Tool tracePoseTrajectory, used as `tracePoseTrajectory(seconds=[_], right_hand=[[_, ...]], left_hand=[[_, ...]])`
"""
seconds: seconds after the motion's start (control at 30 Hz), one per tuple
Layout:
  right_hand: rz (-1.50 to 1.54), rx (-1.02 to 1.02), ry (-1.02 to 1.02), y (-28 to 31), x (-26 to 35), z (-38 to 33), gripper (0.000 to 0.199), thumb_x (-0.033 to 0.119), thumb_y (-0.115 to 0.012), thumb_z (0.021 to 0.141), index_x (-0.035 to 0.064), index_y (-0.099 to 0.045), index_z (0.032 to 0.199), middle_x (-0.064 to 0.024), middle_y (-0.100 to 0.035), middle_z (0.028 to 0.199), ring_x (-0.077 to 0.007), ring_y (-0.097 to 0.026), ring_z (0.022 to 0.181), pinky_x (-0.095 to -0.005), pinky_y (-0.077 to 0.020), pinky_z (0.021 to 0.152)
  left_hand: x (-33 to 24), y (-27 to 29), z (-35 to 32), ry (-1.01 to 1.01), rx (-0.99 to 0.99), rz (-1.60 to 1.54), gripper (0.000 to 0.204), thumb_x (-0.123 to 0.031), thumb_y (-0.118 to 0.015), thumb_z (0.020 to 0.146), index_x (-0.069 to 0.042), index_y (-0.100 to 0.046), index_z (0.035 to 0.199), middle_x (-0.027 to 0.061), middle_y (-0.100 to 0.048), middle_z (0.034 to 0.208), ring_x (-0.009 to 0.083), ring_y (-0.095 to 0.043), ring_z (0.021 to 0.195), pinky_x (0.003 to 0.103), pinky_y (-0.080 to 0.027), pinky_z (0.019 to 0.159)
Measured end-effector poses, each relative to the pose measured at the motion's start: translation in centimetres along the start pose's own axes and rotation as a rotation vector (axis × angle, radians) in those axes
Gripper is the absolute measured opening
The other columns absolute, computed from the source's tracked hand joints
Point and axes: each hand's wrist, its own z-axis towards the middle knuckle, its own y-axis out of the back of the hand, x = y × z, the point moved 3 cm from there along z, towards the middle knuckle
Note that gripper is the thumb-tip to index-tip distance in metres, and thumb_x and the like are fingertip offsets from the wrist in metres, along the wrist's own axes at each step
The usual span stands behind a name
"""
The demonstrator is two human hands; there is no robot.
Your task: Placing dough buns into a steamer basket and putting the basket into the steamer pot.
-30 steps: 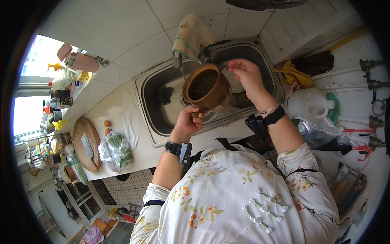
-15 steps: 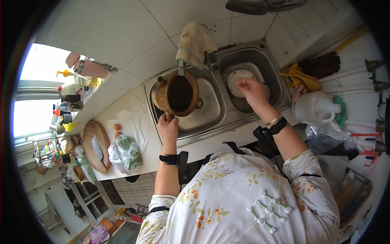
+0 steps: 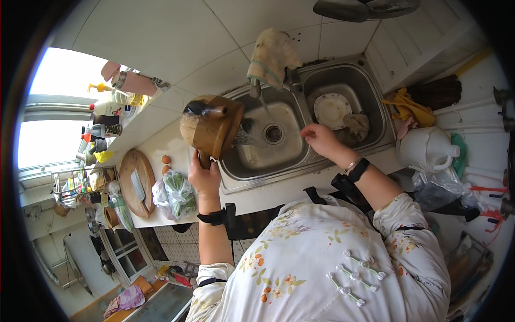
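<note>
My left hand point(image 3: 204, 176) is closed round the handle of a brown clay pot point(image 3: 209, 126) with a small spout and a dark scorched patch. The pot is tipped on its side at the left edge of the left sink basin point(image 3: 268, 153). Water spills from its mouth toward the drain point(image 3: 273, 133). From the tap point(image 3: 255, 88) runs a thin stream into the same basin. My right hand point(image 3: 325, 144) hovers above the front of the divider between the basins, its fingers loosely bent and holding nothing visible.
In the right basin lie a white plate point(image 3: 332, 110) and a greyish cloth point(image 3: 357, 126). A towel point(image 3: 274, 56) drapes over the tap. On the left counter are bagged green vegetables point(image 3: 178, 193), two eggs and a cutting board point(image 3: 129, 177) with a knife. A white jug point(image 3: 424, 149) stands at right.
My left hand has swung the pot left from beneath the tap and tipped it, so water now pours out. My right hand has come back from over the plate toward the divider.
</note>
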Motion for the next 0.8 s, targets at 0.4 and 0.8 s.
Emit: tracePoseTrajectory(seconds=[0.4,0.8], right_hand=[[0.031,0.120,0.069,-1.7,2.6,2.0,0.074,0.016,-0.071,0.083,0.0033,-0.034,0.146,-0.0191,-0.048,0.138,-0.0280,-0.047,0.127,-0.0353,-0.0370,0.106],[0.215,0.039,0.022,1.3,8.6,2.2,0.111,0.044,-0.084,0.072,0.0023,-0.020,0.153,-0.0161,-0.034,0.151,-0.0283,-0.030,0.141,-0.0357,-0.0227,0.116]], left_hand=[[-1.5,-7.9,-3.1,1.434,0.938,-1.289,0.010,-0.016,-0.059,0.083,-0.012,-0.051,0.079,0.0049,-0.057,0.068,0.0075,-0.039,0.047,0.022,-0.029,0.043],[-3.0,-14.1,-3.6,1.529,1.578,-1.642,0.051,-0.026,-0.054,0.082,0.010,-0.054,0.119,0.0046,-0.057,0.070,0.0026,-0.035,0.042,0.018,-0.029,0.043]])
